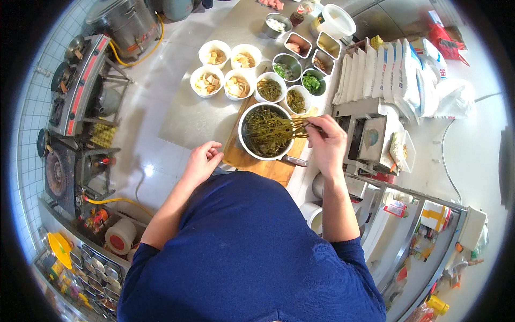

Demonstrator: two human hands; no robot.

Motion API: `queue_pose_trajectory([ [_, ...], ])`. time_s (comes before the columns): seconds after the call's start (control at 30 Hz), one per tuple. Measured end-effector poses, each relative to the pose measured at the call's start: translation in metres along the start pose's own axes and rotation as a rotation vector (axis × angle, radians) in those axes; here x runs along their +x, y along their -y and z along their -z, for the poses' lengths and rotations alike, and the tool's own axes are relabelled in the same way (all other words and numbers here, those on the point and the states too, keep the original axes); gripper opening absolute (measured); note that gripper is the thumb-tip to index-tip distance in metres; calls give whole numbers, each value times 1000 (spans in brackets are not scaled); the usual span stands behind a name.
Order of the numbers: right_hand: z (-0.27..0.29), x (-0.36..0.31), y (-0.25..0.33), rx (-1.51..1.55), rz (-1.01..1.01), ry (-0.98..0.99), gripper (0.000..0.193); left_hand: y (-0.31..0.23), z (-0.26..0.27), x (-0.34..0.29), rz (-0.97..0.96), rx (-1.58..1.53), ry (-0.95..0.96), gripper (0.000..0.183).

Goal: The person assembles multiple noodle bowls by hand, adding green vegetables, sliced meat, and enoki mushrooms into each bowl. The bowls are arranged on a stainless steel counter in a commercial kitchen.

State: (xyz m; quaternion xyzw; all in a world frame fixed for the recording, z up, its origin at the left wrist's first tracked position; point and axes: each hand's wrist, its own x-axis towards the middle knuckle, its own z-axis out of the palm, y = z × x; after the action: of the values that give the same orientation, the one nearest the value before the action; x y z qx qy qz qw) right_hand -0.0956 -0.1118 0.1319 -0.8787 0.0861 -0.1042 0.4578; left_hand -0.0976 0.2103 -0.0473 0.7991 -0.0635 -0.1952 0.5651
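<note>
My right hand [327, 139] pinches a bunch of dark green seaweed strands [299, 127] over the right rim of a deep white pot [252, 154]. More strands of the same kind fill the pot, and its dark handle [295, 161] points right. A wooden board [233, 153] lies under the pot. To the left of the pot, my left hand [203, 161] hovers with nothing in it, its fingers loosely bent and apart. Just beyond the pot stand two white bowls of seaweed, one on the left [269, 87] and one on the right [296, 100].
Several white bowls with pale yellow cut pieces [208, 83] sit on the steel table [188, 121]. Metal containers hold chopped greens [312, 82] and other ingredients. Right of the table, packed white bags [394, 75] stand beside a metal appliance [373, 137]. Stoves [80, 86] line the left wall.
</note>
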Motion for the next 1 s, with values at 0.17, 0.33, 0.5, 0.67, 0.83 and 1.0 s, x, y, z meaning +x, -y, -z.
queue_pose_trajectory([
  [0.17,30,3,39,200,108,-135,18,-11,-2,15,-39,-66,26,25],
  [0.33,57,10,76,237,155,-268,21,-19,-2,24,-51,-18,95,25],
  [0.5,71,31,110,315,227,-422,17,-19,-2,25,-64,-29,162,26],
  [0.67,88,58,138,544,387,-518,17,-14,1,27,68,-15,213,28],
  [0.83,128,101,149,-295,831,-638,20,-12,3,29,32,-8,214,29],
  [1.0,155,136,177,216,841,-363,21,-7,7,33,30,0,216,29],
])
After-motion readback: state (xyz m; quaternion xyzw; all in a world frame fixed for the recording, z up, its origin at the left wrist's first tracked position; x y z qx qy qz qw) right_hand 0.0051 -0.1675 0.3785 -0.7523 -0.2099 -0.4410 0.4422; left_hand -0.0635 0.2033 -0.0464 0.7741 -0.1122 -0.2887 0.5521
